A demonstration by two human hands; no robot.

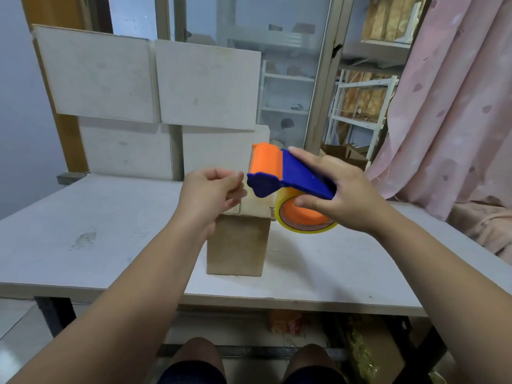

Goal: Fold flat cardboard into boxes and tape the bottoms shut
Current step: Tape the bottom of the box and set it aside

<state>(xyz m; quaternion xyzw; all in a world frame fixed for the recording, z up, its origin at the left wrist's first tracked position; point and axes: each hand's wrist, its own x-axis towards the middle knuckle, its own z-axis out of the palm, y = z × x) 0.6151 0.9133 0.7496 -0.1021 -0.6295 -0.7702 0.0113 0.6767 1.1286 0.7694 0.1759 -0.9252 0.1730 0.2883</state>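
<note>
A grey-white table (83,217) fills the low half. At 11 o'clock white panels (97,76) lean against the wall. At 12 is a glass partition (277,37), at 2 white shelves (360,120), at 3 a pink curtain (457,106).

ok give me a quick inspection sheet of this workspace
surface: pale table, scuffed.
job's things: cardboard box stands on the table; blue and orange tape dispenser with clear tape roll held above it.
clutter: nothing seen.
grippers: right hand grips the dispenser; left hand has fingers curled at its front edge, and any tape end is too clear to tell.
cables: nothing seen.
surroundings: white panels behind the table, shelving, pink curtain at right.
</note>
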